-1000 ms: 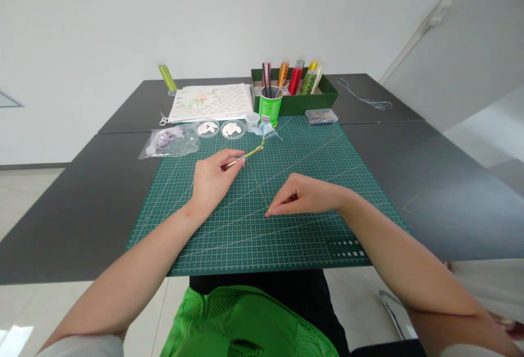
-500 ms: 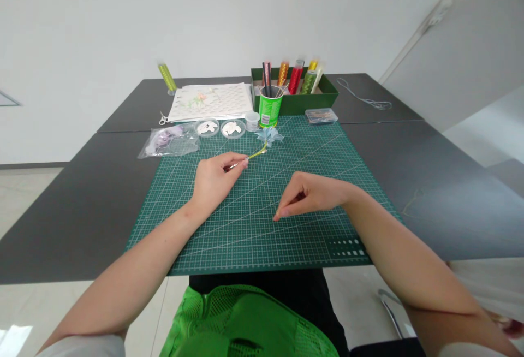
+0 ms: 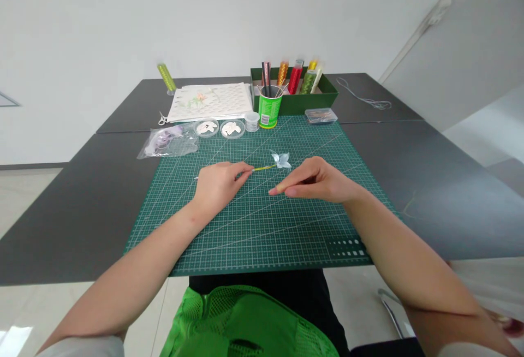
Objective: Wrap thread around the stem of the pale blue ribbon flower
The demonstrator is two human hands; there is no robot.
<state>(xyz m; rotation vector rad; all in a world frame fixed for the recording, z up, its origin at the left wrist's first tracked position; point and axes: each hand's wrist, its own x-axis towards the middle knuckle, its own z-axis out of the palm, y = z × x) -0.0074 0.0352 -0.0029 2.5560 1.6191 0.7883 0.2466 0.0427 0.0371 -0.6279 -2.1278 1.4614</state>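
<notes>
The left hand has its grip closed, pinching a slender yellow-green stem that runs rightward to a pale blue flower, pointed petals spread open. The flower sits just beyond the right hand, whose grip is nearly closed; contents cannot be determined.

craft wkshp, grn cutting mat, thread spools

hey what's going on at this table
Someone at a green cutting mat holds a pale blue flower by its yellow-green stem in the left hand. The right hand is near the flower; whether it pinches anything thin, I cannot tell. A green can and a dark green box stand beyond.
</notes>
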